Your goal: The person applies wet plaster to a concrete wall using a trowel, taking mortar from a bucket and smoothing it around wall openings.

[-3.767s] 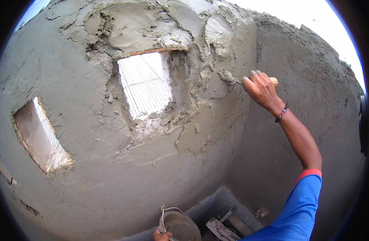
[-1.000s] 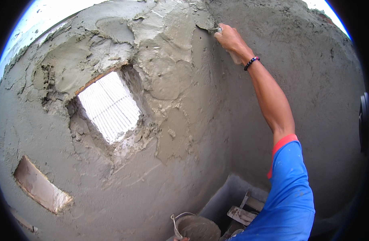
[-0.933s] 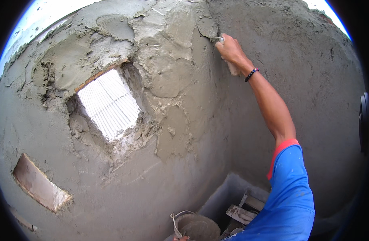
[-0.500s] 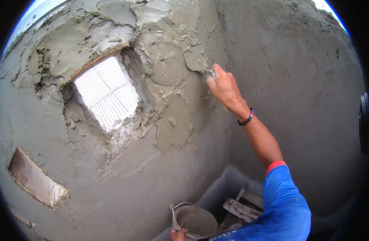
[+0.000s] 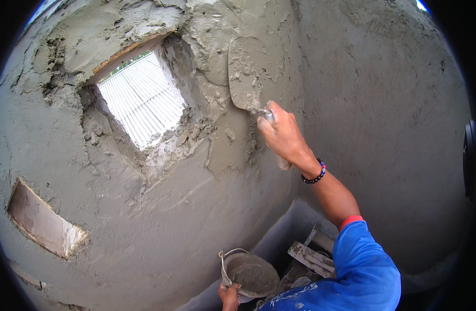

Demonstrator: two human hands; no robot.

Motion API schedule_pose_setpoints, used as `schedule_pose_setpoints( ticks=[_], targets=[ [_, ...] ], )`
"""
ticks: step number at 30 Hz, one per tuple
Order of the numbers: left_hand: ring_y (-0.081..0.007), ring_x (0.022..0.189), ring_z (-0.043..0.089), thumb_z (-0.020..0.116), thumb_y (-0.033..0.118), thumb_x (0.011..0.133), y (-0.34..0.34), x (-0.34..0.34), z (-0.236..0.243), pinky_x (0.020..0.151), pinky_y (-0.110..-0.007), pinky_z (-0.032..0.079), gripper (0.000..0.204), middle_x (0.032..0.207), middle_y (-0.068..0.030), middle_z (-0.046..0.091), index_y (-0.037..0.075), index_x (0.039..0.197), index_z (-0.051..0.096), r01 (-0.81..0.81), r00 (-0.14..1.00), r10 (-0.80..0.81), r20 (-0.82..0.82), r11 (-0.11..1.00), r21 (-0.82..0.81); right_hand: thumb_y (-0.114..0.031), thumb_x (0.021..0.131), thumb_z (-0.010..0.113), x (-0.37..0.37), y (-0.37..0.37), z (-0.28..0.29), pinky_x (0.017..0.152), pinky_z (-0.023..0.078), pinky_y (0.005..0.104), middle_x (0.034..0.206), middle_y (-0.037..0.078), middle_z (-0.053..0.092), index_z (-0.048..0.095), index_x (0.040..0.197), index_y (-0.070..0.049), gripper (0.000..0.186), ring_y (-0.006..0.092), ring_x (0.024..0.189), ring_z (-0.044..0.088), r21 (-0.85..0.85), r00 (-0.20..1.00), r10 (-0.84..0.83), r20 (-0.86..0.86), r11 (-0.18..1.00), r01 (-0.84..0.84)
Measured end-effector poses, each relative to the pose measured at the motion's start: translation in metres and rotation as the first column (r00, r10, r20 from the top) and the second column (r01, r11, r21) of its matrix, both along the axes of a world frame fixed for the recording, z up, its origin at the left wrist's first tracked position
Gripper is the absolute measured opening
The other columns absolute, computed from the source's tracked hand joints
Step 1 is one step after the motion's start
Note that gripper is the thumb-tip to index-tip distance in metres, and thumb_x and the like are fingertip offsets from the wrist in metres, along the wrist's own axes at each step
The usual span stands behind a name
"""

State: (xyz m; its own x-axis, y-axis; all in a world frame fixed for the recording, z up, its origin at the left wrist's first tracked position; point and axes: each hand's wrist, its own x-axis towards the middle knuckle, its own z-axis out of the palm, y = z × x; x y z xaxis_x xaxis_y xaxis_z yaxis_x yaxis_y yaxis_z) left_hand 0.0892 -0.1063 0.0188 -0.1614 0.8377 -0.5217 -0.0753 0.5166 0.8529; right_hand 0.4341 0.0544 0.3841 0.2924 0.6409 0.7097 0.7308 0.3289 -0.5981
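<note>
My right hand (image 5: 284,132) is closed round the handle of a mortar-coated trowel (image 5: 245,78). The trowel's rounded blade lies against wet grey mortar on the wall (image 5: 165,217), right of a square window opening (image 5: 140,101) and close to the corner. At the bottom of the view, my left hand (image 5: 229,297) grips the rim and handle side of a bucket (image 5: 275,282). Inside the bucket is grey mortar (image 5: 256,274). The left fingertips curl over the rim; the rest of that hand is partly cut off by the lower edge.
A second, smaller opening (image 5: 43,220) sits low on the left of the wall. Behind the bucket, mortar-stained boards (image 5: 313,258) stand in the corner. Another plastered wall (image 5: 383,129) rises at the right, with a dark object (image 5: 469,158) at its edge.
My right hand has moved the trowel down and slightly left along the wall, and more of its blade now shows. The left hand still holds the bucket. The view has shifted a little.
</note>
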Motion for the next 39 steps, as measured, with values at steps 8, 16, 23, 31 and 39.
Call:
schedule_pose_setpoints(
  ticks=[8,16,23,31,39],
  targets=[
    [-0.0219,0.062,0.063,0.059,-0.007,0.070,-0.006,-0.006,0.001,0.046,-0.033,0.052,0.031,0.083,-0.0092,0.063,0.001,0.099,0.058,-0.001,1.000,0.001,0.002,1.000,-0.004,-0.010,0.084,0.058,0.037,0.022,-0.141,0.058,0.046,0.0490,0.068,0.023,0.057,0.043,0.082,0.000,0.018,0.0454,0.066,0.058,0.066,0.981,-0.185,0.063,0.981,0.181],
    [-0.0237,0.066,0.063,0.059,-0.011,0.068,-0.010,-0.024,-0.041,0.050,-0.035,0.052,0.029,0.084,-0.0116,0.064,-0.001,0.095,0.057,-0.084,0.991,0.083,0.104,0.996,0.002,-0.009,0.084,0.061,0.027,-0.018,-0.065,0.056,0.046,0.0455,0.071,0.021,0.058,0.049,0.085,0.000,0.016,0.0407,0.064,0.059,0.159,0.979,-0.200,0.035,0.968,0.192],
    [-0.0235,0.070,0.063,0.059,-0.011,0.066,-0.012,-0.009,0.001,0.055,-0.035,0.052,0.031,0.084,-0.0112,0.064,-0.002,0.096,0.058,-0.048,0.997,0.047,0.064,0.999,0.022,-0.008,0.080,0.063,0.020,0.011,0.042,0.055,0.050,0.0430,0.072,0.017,0.058,0.048,0.094,-0.003,0.021,0.0378,0.064,0.061,0.429,0.763,-0.416,0.495,0.880,0.202],
    [-0.0235,0.089,0.057,0.060,0.021,0.084,-0.026,-0.012,0.000,0.078,-0.039,0.047,0.038,0.098,-0.0104,0.063,0.007,0.120,0.056,0.068,0.991,-0.067,-0.117,0.998,0.007,-0.018,0.082,0.056,0.112,0.041,0.026,0.071,0.047,0.0526,0.079,0.029,0.062,0.050,0.093,0.003,0.025,0.0495,0.080,0.059,0.056,0.936,-0.351,0.035,0.936,0.349],
    [-0.0311,0.090,0.057,0.065,0.029,0.079,-0.018,-0.004,-0.001,0.080,-0.047,0.045,0.047,0.101,-0.0165,0.062,0.010,0.121,0.056,0.069,0.992,-0.074,-0.105,0.997,-0.046,-0.014,0.085,0.055,0.087,0.017,-0.095,0.050,0.049,0.0392,0.064,0.013,0.056,0.048,0.087,0.003,0.019,0.0194,0.049,0.058,-0.149,0.780,-0.104,-0.617,0.989,0.013]
  ],
)
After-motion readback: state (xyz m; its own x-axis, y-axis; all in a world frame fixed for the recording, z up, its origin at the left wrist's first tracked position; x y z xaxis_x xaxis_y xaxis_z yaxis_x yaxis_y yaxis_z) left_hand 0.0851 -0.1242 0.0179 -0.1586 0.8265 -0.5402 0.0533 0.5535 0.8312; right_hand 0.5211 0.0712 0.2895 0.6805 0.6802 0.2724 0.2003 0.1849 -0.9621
